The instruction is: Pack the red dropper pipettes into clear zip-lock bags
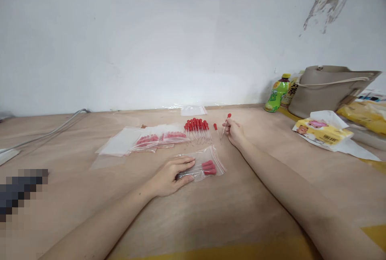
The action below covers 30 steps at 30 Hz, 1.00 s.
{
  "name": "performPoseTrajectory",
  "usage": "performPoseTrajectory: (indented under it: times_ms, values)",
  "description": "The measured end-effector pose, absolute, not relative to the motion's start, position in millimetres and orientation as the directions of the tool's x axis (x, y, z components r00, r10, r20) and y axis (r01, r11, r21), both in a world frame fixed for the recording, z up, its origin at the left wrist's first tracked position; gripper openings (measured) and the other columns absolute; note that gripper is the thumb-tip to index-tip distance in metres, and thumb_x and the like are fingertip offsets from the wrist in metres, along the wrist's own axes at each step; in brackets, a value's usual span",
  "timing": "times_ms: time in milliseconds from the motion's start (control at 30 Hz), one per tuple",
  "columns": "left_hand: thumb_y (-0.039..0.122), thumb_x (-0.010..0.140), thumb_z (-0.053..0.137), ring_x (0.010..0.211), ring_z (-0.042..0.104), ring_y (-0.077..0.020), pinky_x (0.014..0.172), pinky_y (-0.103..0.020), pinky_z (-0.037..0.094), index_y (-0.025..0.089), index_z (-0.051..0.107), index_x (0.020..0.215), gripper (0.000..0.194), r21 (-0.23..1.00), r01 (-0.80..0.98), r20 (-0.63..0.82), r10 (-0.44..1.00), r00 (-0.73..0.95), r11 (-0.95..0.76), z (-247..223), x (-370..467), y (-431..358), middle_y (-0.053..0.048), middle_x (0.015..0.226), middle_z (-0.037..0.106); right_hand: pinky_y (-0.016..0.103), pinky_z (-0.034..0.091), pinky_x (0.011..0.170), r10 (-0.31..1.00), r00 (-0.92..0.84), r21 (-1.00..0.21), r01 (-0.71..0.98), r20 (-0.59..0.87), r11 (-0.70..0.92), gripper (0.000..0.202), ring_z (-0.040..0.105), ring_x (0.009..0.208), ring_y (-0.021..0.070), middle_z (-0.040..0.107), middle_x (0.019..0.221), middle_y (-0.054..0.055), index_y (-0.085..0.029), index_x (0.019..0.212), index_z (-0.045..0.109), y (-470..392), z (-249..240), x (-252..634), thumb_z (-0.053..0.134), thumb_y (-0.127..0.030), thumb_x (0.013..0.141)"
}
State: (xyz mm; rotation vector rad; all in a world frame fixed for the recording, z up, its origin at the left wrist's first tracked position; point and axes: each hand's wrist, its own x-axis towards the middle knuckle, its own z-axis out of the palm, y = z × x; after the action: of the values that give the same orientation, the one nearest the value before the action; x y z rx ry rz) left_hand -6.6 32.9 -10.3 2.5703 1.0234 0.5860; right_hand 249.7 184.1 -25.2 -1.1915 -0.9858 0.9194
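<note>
A clear zip bag (pixel 197 175) with several red-bulbed droppers (pixel 209 167) in it lies before me. Across its left end rests my left hand (pixel 171 175), fingers stretched out and thumb apart, pressing on the plastic. My right hand (pixel 234 131) pinches a dropper (pixel 228 116), red bulb up and its clear stem pointing down to the table. Just left of that hand a single dropper (pixel 215 126) lies on the table. Farther left is a pile of loose droppers (pixel 196 125), bulbs toward the wall.
Filled bags (pixel 147 141) and flat, pale zip bags (pixel 119 142) overlap on the left. Another flat bag (pixel 193 110) lies by the wall. A green bottle (pixel 277 94), a grey bag (pixel 319 91) and a tissue pack (pixel 324 131) stand on the right. A cable (pixel 54 129) runs at the left.
</note>
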Motion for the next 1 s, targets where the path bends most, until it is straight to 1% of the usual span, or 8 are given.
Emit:
performPoseTrajectory:
  times_ms: [200, 300, 433, 500, 667, 733, 833, 1000]
  values:
    - [0.036, 0.084, 0.049, 0.117, 0.043, -0.0217, 0.099, -0.039, 0.034, 0.022, 0.045, 0.125, 0.043, 0.414, 0.573, 0.259, 0.695, 0.671, -0.707, -10.4, -6.3, 32.7, -0.006, 0.128, 0.047, 0.016, 0.022, 0.036, 0.976, 0.186, -0.959, -0.236, 0.117, 0.16, 0.032, 0.032, 0.038, 0.003, 0.049, 0.056, -0.004, -0.02, 0.069, 0.041, 145.4, -27.8, 263.4, 0.06, -0.045, 0.062]
    - [0.037, 0.084, 0.049, 0.117, 0.043, -0.0219, 0.099, -0.039, 0.035, 0.022, 0.046, 0.124, 0.042, 0.406, 0.578, 0.262, 0.696, 0.669, -0.708, -9.9, -6.2, 32.7, -0.006, 0.127, 0.048, 0.016, 0.025, 0.036, 0.988, 0.104, -0.949, -0.284, 0.114, 0.139, 0.044, 0.035, 0.037, 0.0034, 0.05, 0.056, -0.008, -0.022, 0.091, 0.042, 117.9, -30.2, 263.6, 0.066, -0.037, 0.059]
    - [0.038, 0.085, 0.048, 0.117, 0.043, -0.0214, 0.099, -0.039, 0.035, 0.022, 0.046, 0.124, 0.043, 0.395, 0.595, 0.247, 0.704, 0.666, -0.7, -9.5, -6.8, 33.1, -0.007, 0.127, 0.047, 0.019, 0.037, 0.04, 0.988, 0.041, -0.953, -0.263, 0.148, 0.154, 0.072, 0.046, 0.042, 0.0071, 0.051, 0.058, -0.01, -0.026, 0.12, 0.025, 90.6, -31.3, 260.1, 0.066, -0.033, 0.062]
    - [0.038, 0.085, 0.047, 0.118, 0.043, -0.021, 0.099, -0.039, 0.034, 0.022, 0.045, 0.125, 0.043, 0.392, 0.597, 0.244, 0.704, 0.667, -0.7, -9.1, -7.1, 33.1, -0.006, 0.128, 0.047, 0.022, 0.043, 0.046, 0.986, 0.044, -0.955, -0.244, 0.162, 0.168, 0.07, 0.052, 0.047, 0.0089, 0.052, 0.059, -0.009, -0.025, 0.119, 0.026, 86.6, -31.6, 258.4, 0.067, -0.034, 0.062]
    - [0.037, 0.085, 0.047, 0.117, 0.043, -0.0207, 0.099, -0.038, 0.035, 0.024, 0.043, 0.126, 0.043, 0.382, 0.603, 0.242, 0.706, 0.666, -0.7, -7.9, -6.8, 32.3, -0.005, 0.128, 0.046, 0.028, 0.049, 0.064, 0.986, -0.07, -0.954, -0.273, 0.151, 0.127, 0.045, 0.06, 0.062, 0.011, 0.057, 0.07, -0.004, -0.023, 0.101, 0.041, 91.5, -35.1, 257.9, 0.063, -0.041, 0.066]
    - [0.037, 0.085, 0.048, 0.117, 0.043, -0.0211, 0.099, -0.039, 0.035, 0.024, 0.04, 0.128, 0.045, 0.38, 0.599, 0.255, 0.702, 0.665, -0.705, -7.4, -6.6, 31.6, -0.005, 0.128, 0.047, 0.03, 0.048, 0.07, 0.979, -0.137, -0.967, -0.225, 0.15, 0.117, 0.037, 0.06, 0.066, 0.0109, 0.058, 0.075, -0.002, -0.023, 0.096, 0.046, 91.9, -36.1, 258.9, 0.061, -0.042, 0.067]
    - [0.037, 0.085, 0.048, 0.117, 0.042, -0.0217, 0.098, -0.04, 0.036, 0.025, 0.035, 0.131, 0.049, 0.387, 0.598, 0.267, 0.706, 0.656, -0.702, -6.6, -6.5, 30.2, -0.005, 0.13, 0.045, 0.032, 0.046, 0.077, 0.944, -0.29, -0.987, -0.026, 0.159, 0.159, 0.031, 0.058, 0.074, 0.0125, 0.06, 0.082, 0.001, -0.02, 0.091, 0.053, 88.7, -34.5, 261.1, 0.06, -0.04, 0.069]
    - [0.038, 0.085, 0.047, 0.118, 0.042, -0.0216, 0.098, -0.039, 0.036, 0.025, 0.033, 0.131, 0.051, 0.391, 0.609, 0.251, 0.716, 0.651, -0.69, -6.4, -6.7, 28.8, -0.005, 0.13, 0.043, 0.034, 0.042, 0.083, 0.791, -0.544, -0.828, 0.279, 0.28, 0.486, 0.025, 0.054, 0.09, 0.0164, 0.055, 0.102, 0.007, -0.017, 0.094, 0.062, 84.0, -27.7, 262.5, 0.053, -0.033, 0.077]
